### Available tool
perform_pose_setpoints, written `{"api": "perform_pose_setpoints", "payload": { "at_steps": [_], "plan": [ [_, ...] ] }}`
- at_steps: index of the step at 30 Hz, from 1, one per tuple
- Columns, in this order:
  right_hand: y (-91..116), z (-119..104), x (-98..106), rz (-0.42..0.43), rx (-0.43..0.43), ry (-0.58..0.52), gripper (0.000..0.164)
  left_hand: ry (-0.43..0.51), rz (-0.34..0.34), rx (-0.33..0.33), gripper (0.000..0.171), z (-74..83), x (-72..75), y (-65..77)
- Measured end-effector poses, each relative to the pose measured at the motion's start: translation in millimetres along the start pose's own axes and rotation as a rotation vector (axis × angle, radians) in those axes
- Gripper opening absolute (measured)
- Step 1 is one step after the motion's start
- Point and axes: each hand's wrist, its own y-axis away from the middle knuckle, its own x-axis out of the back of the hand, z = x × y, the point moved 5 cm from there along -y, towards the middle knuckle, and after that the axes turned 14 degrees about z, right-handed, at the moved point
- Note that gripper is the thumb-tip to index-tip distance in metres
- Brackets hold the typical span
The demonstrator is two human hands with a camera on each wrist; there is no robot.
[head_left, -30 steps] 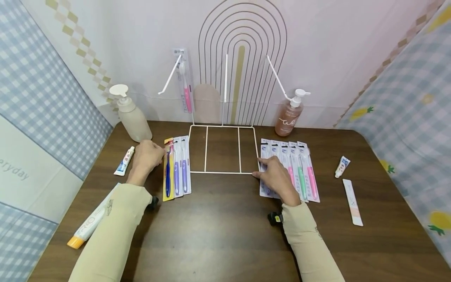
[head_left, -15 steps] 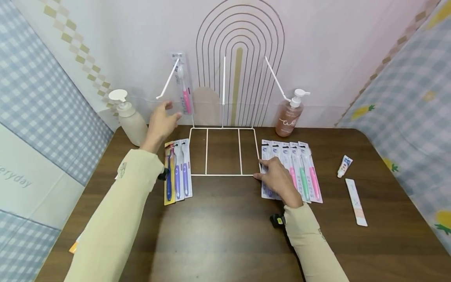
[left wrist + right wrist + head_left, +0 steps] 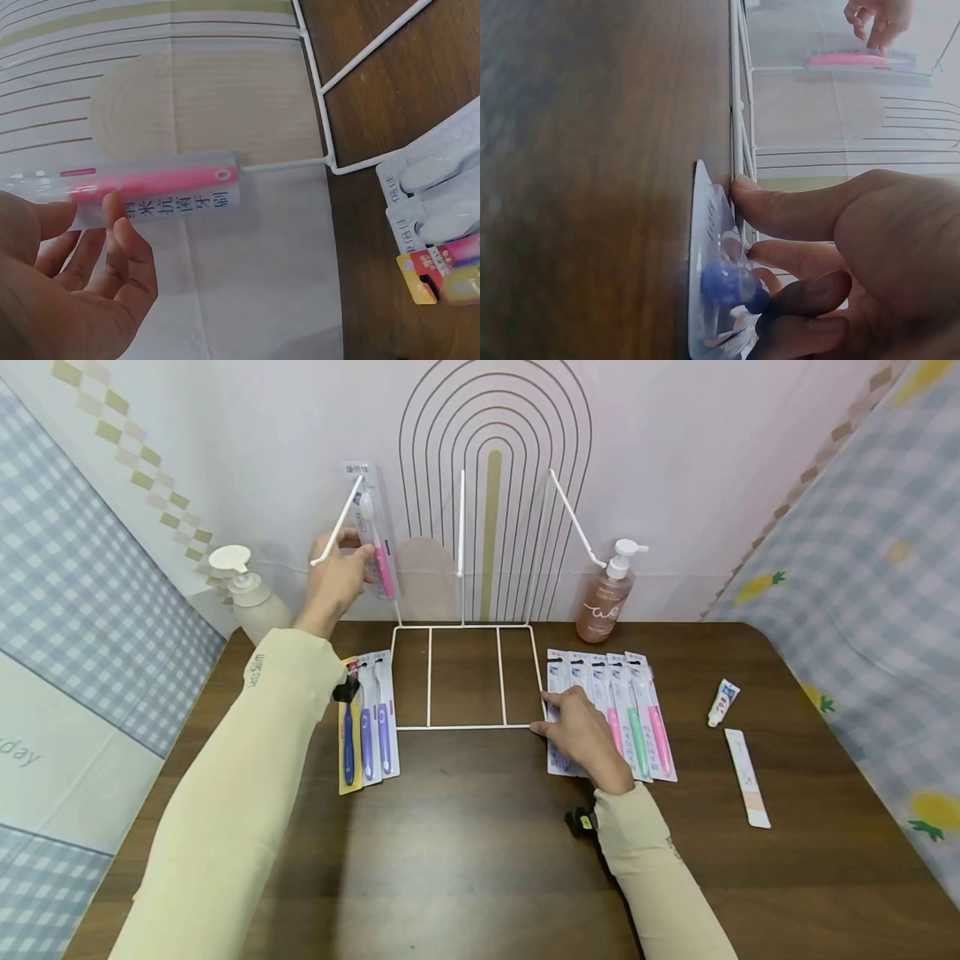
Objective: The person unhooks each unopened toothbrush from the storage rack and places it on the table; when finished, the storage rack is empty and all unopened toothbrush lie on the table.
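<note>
My left hand [image 3: 333, 581] pinches a packaged pink toothbrush [image 3: 382, 564] that hangs on the left hook of a white wire rack [image 3: 465, 727]. In the left wrist view the thumb lies on the front of the toothbrush pack [image 3: 191, 180], with the fingers along its lower edge. My right hand [image 3: 583, 735] grips the rack's front right corner between thumb and index finger. Under that hand, several packaged toothbrushes [image 3: 656, 739] lie in a row. A blue-handled one shows beneath the fingers in the right wrist view. Left of the rack lie more packs [image 3: 384, 735], one of them yellow [image 3: 347, 768].
The middle hook [image 3: 461, 527] and right hook [image 3: 576, 518] hold nothing. A pale pump bottle [image 3: 255, 602] stands back left, a pink-brown pump bottle [image 3: 602, 606] back right. A small toothpaste tube [image 3: 723, 703] and a flat white packet [image 3: 747, 777] lie at right.
My left hand has risen from beside the left packs to the hanging toothbrush and taken hold of it. The right hand stays at the rack's corner. The head view has shifted slightly.
</note>
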Motion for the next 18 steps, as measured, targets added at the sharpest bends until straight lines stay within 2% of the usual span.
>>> {"api": "perform_pose_setpoints", "payload": {
  "at_steps": [4, 8, 13, 18],
  "plan": [
    [-0.2, 0.1, -0.9, 0.005, -0.006, 0.008, 0.068, -0.001, -0.006, -0.056, 0.029, 18.9, 6.1, 15.2],
    [-1.8, 2.1, -6.2, 0.006, 0.008, 0.012, 0.069, -0.006, 0.000, -0.080, 0.025, 35.7, 12.7, 33.8],
    [-2.1, 1.4, -8.9, 0.015, 0.021, 0.022, 0.069, -0.022, -0.008, -0.080, 0.028, 42.3, 15.5, 40.8],
    [-4.2, 1.5, -10.8, 0.013, 0.018, 0.017, 0.068, -0.084, -0.027, -0.115, 0.028, 49.1, 14.2, 46.7]
  ]
}}
